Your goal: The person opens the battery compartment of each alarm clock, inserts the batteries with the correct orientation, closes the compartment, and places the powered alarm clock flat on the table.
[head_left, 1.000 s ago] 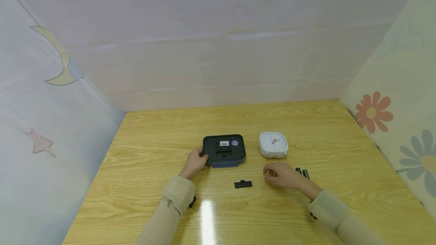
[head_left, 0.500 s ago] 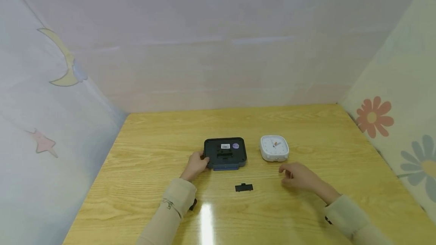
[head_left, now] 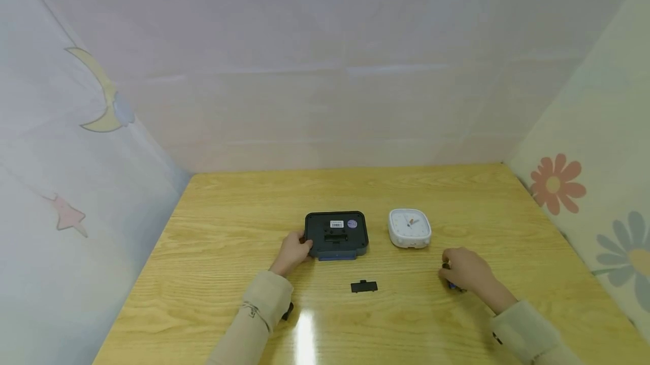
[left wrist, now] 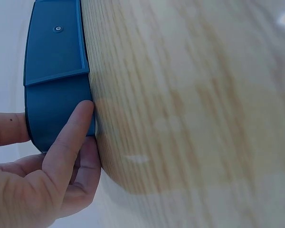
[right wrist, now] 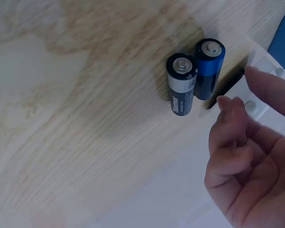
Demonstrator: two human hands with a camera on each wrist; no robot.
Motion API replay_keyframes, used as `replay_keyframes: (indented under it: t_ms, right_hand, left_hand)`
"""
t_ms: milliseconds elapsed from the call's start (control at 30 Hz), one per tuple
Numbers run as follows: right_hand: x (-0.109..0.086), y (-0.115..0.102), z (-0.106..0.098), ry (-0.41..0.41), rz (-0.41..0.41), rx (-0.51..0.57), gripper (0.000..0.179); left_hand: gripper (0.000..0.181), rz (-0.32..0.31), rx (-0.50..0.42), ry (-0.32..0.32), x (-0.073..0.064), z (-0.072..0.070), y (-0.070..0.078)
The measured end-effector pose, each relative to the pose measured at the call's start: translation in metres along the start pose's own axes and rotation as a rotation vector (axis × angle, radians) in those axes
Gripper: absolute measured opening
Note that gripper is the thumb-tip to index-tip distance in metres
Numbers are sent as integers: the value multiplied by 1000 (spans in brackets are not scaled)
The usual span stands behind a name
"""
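Fingers point(left wrist: 67, 139) of the left hand point(head_left: 291, 253) were wrapped round a dark device point(head_left: 336, 231) mid-frame; at the head view's lower right, two batteries point(right wrist: 184, 85) were mostly hidden by the half-curled, empty right hand point(head_left: 469, 271).

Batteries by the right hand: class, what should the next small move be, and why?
Probably, the right hand should pinch the blue battery: it is near, beside the grey battery, and both look ungripped; the left hand holds the dark device, whose slot looks open, a black cover lying apart.
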State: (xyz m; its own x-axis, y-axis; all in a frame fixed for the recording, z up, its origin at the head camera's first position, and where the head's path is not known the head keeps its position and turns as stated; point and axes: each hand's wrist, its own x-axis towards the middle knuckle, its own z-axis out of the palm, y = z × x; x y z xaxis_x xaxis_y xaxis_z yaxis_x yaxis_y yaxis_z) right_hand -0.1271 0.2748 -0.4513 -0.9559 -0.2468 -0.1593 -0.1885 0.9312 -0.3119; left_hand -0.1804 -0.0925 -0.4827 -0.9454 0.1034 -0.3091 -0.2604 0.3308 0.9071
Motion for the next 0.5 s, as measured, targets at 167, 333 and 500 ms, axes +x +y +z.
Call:
replay_keyframes:
  t_ms: [167,333,500]
  right_hand:
    - [-2,2,1,4,84,-13,21]
    - [-4,0,1,13,124,-6,29]
    - [-3,-1,3,7,156,10,35]
  left_hand:
    - [45,-1,-6,-4,-1,0,1]
    - [44,-5,-7,-7,-2,0,2]
    - [43,-8,-15,-9,-1,0,2]
